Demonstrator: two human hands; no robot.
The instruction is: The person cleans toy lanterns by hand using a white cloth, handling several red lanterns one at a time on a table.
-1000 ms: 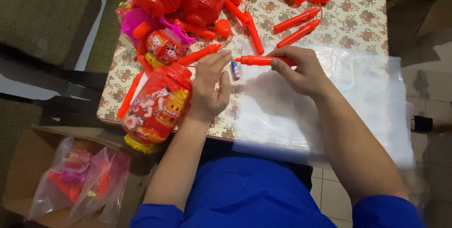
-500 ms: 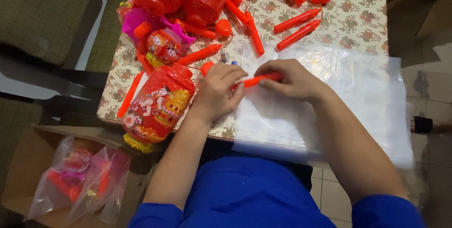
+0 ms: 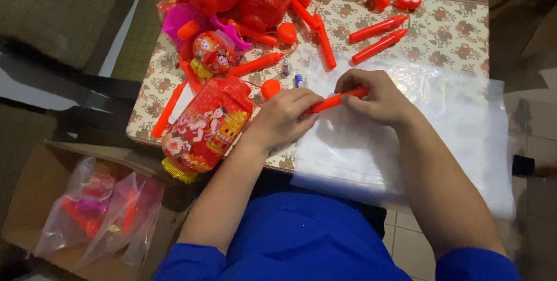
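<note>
Both hands meet over one red stick: the left hand is curled shut on its near end, and the right hand pinches the far end between thumb and fingers, so the stick lies level, just above the clear bags. Gripping it at both ends this way looks suited to twisting or pulling it, though which cannot be told.

Seen from the head camera, the stack of bags lies flat on the right half of the table, directly under the hands. A red lantern lies on its side just left of the left wrist, near the table edge. Two small batteries stand beyond the left hand, beside a red cap. More red sticks lie scattered farther back. On the floor to the left, a cardboard box holds filled bags.
</note>
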